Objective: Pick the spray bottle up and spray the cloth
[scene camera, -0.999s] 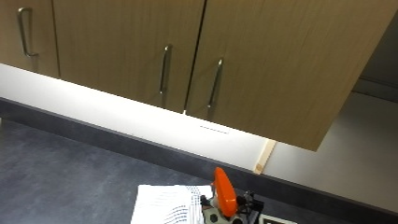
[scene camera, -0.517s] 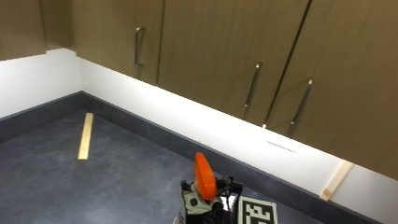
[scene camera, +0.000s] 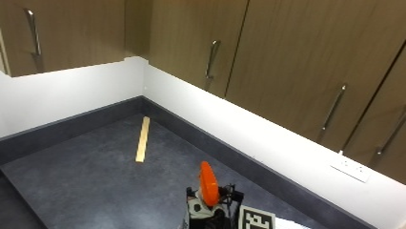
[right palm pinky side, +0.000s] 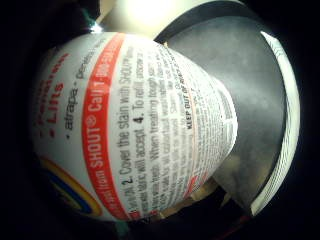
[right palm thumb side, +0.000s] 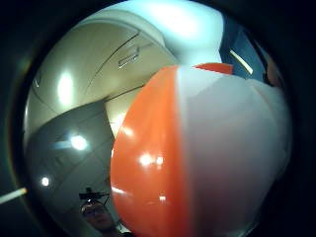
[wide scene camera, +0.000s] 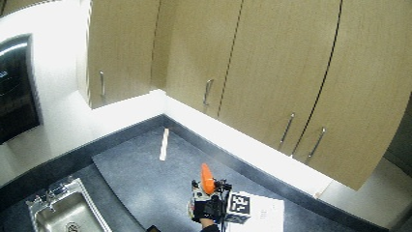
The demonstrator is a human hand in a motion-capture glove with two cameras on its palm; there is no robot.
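The right hand [wide scene camera: 205, 210] wraps its fingers around the SHOUT spray bottle [scene camera: 207, 190], holding it up over the gray tabletop [scene camera: 95, 186].

Spray bottle [scene camera: 207, 191] body running off the outside view's lower edge; gloved right hand [wide scene camera: 207, 210] mostly cut off there (finger curl untellable).

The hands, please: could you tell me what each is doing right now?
Right hand: grips the white spray bottle with the orange trigger top.
Bare hand: not in view.

White spray bottle [scene camera: 204, 198] with orange head stands upright above the countertop.
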